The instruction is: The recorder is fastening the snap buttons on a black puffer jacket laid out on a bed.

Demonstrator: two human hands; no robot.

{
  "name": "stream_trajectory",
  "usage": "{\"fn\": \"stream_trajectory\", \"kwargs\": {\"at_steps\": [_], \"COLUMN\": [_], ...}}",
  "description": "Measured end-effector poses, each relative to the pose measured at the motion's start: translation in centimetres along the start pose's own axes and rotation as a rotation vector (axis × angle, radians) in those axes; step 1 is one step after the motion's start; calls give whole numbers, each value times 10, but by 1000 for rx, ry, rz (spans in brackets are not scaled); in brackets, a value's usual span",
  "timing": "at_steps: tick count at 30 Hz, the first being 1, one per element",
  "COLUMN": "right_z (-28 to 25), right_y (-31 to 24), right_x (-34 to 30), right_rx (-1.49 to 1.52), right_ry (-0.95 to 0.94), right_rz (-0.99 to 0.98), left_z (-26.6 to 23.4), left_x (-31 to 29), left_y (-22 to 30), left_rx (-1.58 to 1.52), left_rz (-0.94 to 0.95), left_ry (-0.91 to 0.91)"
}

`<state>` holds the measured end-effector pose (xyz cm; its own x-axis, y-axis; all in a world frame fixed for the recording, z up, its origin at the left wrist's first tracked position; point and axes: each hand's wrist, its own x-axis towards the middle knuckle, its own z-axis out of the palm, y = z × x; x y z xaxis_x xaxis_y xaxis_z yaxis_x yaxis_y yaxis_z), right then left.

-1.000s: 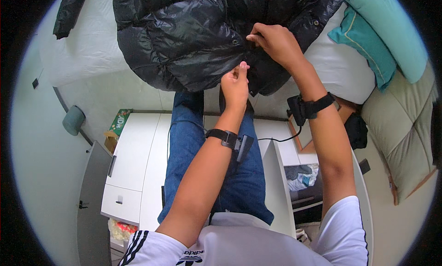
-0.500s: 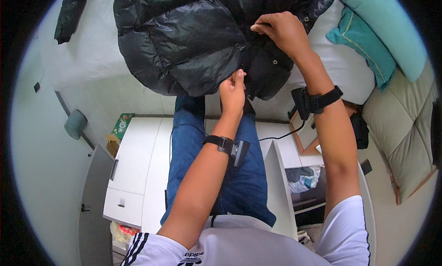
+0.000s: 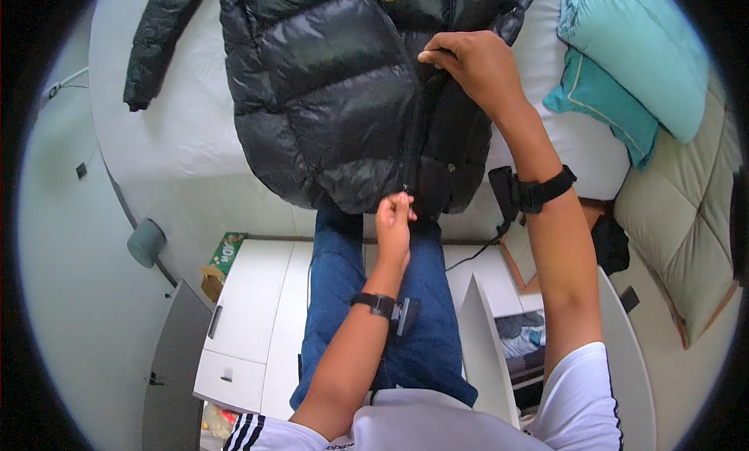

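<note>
A black puffer jacket (image 3: pixel 328 100) lies front up on a white-covered bed, its lower hem hanging over the near edge. A zipper line runs down its front to the hem. My left hand (image 3: pixel 396 221) pinches the bottom of the jacket front, at the lower end of the zipper. Farther up, my right hand (image 3: pixel 477 69) is closed in a pinch beside the zipper line, over the jacket's right front panel. What its fingertips hold is too small to make out. Both wrists carry black strapped devices.
Teal pillows (image 3: pixel 636 53) and a beige quilted cushion (image 3: pixel 675 217) are at the right. Below the bed stand a white cabinet (image 3: pixel 250 295) and an open compartment with clothes (image 3: pixel 523 338). A green box (image 3: pixel 228 250) and a round grey-green object (image 3: pixel 146 243) are at the left.
My right hand has moved up the jacket front, away from my left hand, which stays at the hem. The front looks straighter. The whole view has shifted, showing more of the jacket.
</note>
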<state>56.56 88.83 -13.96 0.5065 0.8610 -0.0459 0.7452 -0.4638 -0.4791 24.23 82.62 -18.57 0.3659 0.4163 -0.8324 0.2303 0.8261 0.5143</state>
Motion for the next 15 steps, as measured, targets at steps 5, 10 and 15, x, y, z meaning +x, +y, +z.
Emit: {"fn": "stream_trajectory", "kwargs": {"at_steps": [5,10,15], "right_z": [-19,-33,-22], "right_y": [-9,-16,-32], "right_x": [40,74,55], "right_rx": [10,-69,-14], "right_ry": [174,463,450], "right_rz": [2,-66,161], "left_z": [-32,-46,-51], "left_x": [-15,-29,-18], "left_y": [2,3,63], "left_rx": [71,16,581], "left_rz": [-45,-98,-357], "left_ry": [8,22,-160]}}
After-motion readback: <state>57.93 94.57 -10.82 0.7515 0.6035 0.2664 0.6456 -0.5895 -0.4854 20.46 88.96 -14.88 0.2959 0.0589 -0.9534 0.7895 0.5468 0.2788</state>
